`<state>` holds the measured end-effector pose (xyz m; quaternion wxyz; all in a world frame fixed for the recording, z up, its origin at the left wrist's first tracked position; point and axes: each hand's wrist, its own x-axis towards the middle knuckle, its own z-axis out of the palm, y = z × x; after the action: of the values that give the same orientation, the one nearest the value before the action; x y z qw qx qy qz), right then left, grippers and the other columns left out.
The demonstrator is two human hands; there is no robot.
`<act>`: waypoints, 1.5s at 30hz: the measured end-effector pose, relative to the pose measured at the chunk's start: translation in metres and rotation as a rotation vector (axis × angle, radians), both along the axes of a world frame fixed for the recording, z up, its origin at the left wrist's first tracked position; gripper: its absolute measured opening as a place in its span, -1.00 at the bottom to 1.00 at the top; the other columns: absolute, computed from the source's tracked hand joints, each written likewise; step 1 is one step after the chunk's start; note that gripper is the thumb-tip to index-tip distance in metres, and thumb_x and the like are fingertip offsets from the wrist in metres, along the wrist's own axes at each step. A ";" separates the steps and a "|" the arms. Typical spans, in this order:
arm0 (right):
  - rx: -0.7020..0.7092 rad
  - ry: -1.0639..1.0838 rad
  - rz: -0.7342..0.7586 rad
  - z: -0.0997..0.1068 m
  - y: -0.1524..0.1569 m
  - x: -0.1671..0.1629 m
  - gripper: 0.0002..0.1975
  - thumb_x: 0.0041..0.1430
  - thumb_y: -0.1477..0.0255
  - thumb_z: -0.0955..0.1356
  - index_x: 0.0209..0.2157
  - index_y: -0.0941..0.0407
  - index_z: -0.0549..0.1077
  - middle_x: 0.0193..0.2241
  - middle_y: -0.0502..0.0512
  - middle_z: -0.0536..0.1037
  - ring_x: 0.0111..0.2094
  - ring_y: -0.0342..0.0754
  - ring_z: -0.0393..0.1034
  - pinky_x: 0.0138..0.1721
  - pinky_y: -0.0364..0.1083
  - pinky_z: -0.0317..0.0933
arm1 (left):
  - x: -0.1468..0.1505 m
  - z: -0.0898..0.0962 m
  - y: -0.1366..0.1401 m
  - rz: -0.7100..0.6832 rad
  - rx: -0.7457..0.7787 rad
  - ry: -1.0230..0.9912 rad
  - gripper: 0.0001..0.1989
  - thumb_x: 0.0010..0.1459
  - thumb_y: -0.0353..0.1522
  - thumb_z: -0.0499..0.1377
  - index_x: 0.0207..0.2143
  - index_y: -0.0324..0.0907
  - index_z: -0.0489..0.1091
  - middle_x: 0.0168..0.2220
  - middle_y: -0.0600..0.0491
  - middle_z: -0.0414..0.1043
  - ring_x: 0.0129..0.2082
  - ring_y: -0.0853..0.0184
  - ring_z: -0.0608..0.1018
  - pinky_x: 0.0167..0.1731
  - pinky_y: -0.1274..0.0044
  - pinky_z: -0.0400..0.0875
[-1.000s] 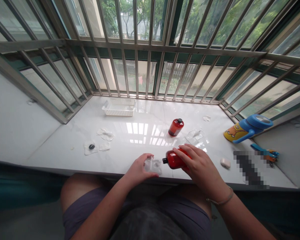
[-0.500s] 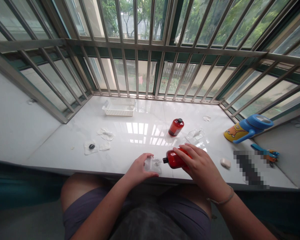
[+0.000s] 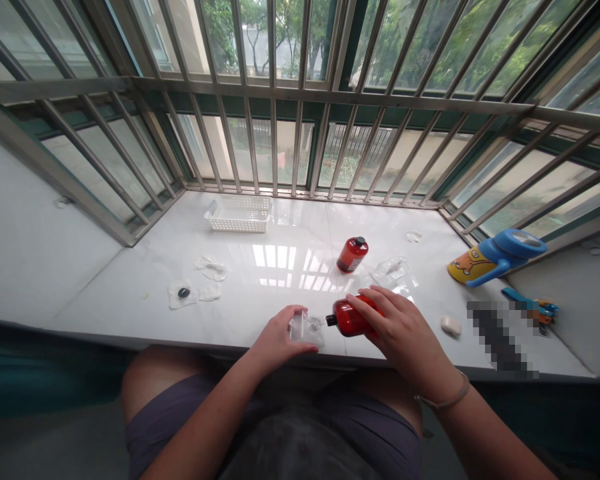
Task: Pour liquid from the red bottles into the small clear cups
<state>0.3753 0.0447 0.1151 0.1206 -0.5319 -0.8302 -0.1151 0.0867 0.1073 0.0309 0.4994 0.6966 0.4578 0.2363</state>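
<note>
My right hand is wrapped round a red bottle with a black threaded neck and no cap on it. The bottle lies tipped nearly level, its mouth facing left. My left hand grips a small clear plastic container between thumb and fingers, close to the counter's front edge. The container's opening is right at the red bottle's mouth, and something clear shows between them. A black cap rests on a white wipe to the left.
Another red bottle stands capped behind my right hand, with clear plastic packaging beside it. Crumpled wipes and a white basket are at left. On the right are a blue-and-yellow flask, a pale case and a blurred-out object.
Both hands and the red bottle stay almost where they were. Inside the clear container the look has shifted slightly; the level cannot be made out.
</note>
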 end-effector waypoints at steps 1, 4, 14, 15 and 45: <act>-0.001 -0.001 0.000 0.000 0.000 0.000 -0.35 0.27 0.61 0.40 0.35 -0.02 0.34 0.24 0.22 0.48 0.24 0.29 0.34 0.20 0.24 0.33 | 0.000 0.000 0.000 -0.001 0.001 0.002 -0.22 -0.13 -0.18 0.58 0.16 -0.02 0.44 0.18 -0.02 0.52 0.16 0.06 0.55 0.08 0.32 0.51; -0.005 -0.005 -0.003 0.000 0.000 0.000 -0.34 0.27 0.61 0.41 0.36 -0.03 0.34 0.24 0.21 0.48 0.25 0.29 0.33 0.21 0.24 0.33 | 0.000 0.000 -0.001 -0.004 -0.001 0.007 -0.22 -0.11 -0.17 0.58 0.17 -0.02 0.43 0.18 -0.03 0.51 0.16 0.05 0.55 0.08 0.32 0.51; 0.003 -0.029 -0.004 0.001 0.003 0.001 -0.33 0.28 0.59 0.42 0.37 -0.02 0.34 0.25 0.20 0.49 0.27 0.28 0.33 0.23 0.24 0.31 | 0.000 -0.001 0.000 0.010 0.004 0.011 -0.22 -0.13 -0.16 0.58 0.16 -0.02 0.44 0.17 -0.01 0.52 0.14 0.06 0.56 0.07 0.32 0.52; 0.003 -0.032 -0.004 0.001 0.003 0.001 -0.33 0.28 0.59 0.42 0.37 -0.02 0.34 0.25 0.20 0.49 0.27 0.28 0.33 0.23 0.24 0.31 | 0.000 0.000 0.000 0.010 0.003 0.011 -0.22 -0.13 -0.16 0.58 0.16 -0.02 0.44 0.16 0.00 0.53 0.14 0.07 0.56 0.07 0.33 0.52; 0.018 -0.079 0.027 0.011 0.007 0.000 -0.38 0.31 0.56 0.40 0.36 -0.02 0.36 0.26 0.20 0.49 0.28 0.26 0.32 0.20 0.22 0.31 | 0.003 0.002 0.001 0.015 0.001 -0.004 -0.23 -0.13 -0.17 0.58 0.15 -0.03 0.45 0.17 -0.03 0.52 0.15 0.04 0.57 0.08 0.30 0.54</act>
<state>0.3749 0.0517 0.1260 0.0939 -0.5146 -0.8404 -0.1419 0.0897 0.1082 0.0325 0.4980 0.6931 0.4618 0.2416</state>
